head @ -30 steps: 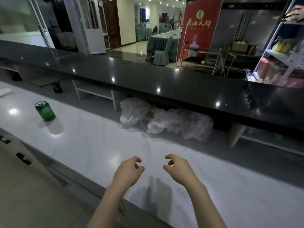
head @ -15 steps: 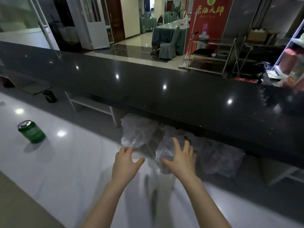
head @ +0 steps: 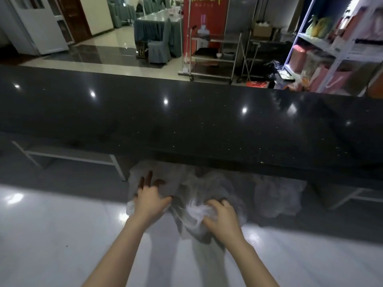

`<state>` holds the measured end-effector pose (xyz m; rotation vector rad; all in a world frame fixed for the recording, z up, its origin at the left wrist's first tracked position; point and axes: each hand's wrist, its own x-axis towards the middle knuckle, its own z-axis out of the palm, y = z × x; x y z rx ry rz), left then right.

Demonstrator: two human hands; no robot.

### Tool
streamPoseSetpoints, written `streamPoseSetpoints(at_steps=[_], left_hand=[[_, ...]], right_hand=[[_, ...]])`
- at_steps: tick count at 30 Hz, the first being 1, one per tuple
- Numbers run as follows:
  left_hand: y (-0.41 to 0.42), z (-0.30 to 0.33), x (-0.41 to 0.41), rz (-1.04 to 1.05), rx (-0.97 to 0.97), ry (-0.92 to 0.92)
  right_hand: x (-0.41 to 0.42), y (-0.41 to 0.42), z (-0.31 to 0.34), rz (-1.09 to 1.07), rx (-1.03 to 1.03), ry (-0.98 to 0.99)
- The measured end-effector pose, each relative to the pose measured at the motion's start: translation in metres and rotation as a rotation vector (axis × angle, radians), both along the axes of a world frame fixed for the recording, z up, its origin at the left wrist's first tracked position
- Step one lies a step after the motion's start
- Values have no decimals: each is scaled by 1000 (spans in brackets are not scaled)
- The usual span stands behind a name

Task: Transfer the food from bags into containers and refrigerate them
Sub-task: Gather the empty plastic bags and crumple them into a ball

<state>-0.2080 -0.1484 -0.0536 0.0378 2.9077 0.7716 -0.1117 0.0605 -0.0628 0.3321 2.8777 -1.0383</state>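
1. Three translucent plastic bags lie in a row at the back of the white bench [head: 62, 235], tucked under the overhang of the raised black counter [head: 186, 125]. Contents cannot be made out through the film; the frame is motion-blurred.
2. Left bag [head: 165, 179]: sits at the left end of the row, partly in the shadow of the counter.
3. Middle bag [head: 207, 183]: just beside the left bag, touching it; its bunched white neck points toward the viewer.
4. Right bag [head: 277, 195]: at the right end, touching the middle bag, no hand on it.
5. Left hand [head: 150, 201]: fingers spread and mostly straight, laid on the near side of the left bag; whether the thumb pinches the film cannot be told.
6. Right hand [head: 222, 216]: fingers curled round the bunched neck of the middle bag, gripping it.
7. Both forearms reach in from the bottom edge, over the bench.
8. Beyond the counter: a steel trolley [head: 213, 59], a red banner [head: 207, 21], a white shelf rack [head: 339, 44] with packaged goods at right, and a covered dining table [head: 157, 23] with chairs further back.
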Motion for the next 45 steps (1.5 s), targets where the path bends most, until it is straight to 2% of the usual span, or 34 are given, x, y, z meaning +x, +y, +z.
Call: streamPoseSetpoints(at_steps=[2,4,6,8,11,14,16,18,21,22,24,27,29,32,33,35,37,38,40,42,43,45], left_hand=[[-3,-7,7,-7,232,-28],[0,-2,18,55,556,-161],[6,10,32,61,891,-381],[11,20,47,1,1070,-526],[12,25,68,-124,1000,-491],[4,21,78,5,1019,-403],[-3,22,83,50,993,-356],[-3,26,92,0,937,-357],[7,38,108,-142,897,-445],[11,43,113,-175,905,-468],[16,52,122,-207,911,-494],[13,56,127,-183,881,-468],[7,55,127,-138,908,-403],[-4,54,124,20,996,-293],[-5,55,122,75,944,-212],[-2,55,122,211,706,37],[6,56,125,213,598,242],[11,56,127,98,618,235],[21,48,128,-250,634,20],[31,38,131,-497,618,-190],[37,31,133,-548,659,-273],[50,23,139,-523,733,-388]], right_hand=[[2,-6,1,-96,-144,139],[5,-14,6,-101,-214,217],[9,-25,18,-32,-276,176],[15,-38,28,81,-308,78],[29,-46,27,179,-352,0],[44,-32,25,171,-379,19],[52,-22,33,148,-376,138],[56,-20,43,230,-171,231],[56,-28,50,373,189,226],[56,-30,50,402,216,209],[58,-34,52,409,144,158],[64,-32,46,303,96,98],[67,-25,37,186,116,104],[73,-8,27,6,15,108],[75,-5,26,-27,2,108],[77,-2,27,-53,10,99],[78,-2,27,-59,5,80],[79,-4,29,-52,-22,64],[77,-8,37,-11,-100,31],[74,-14,53,-9,-215,-47],[71,-14,57,-73,-330,-98],[71,-13,67,-129,-475,-172]])
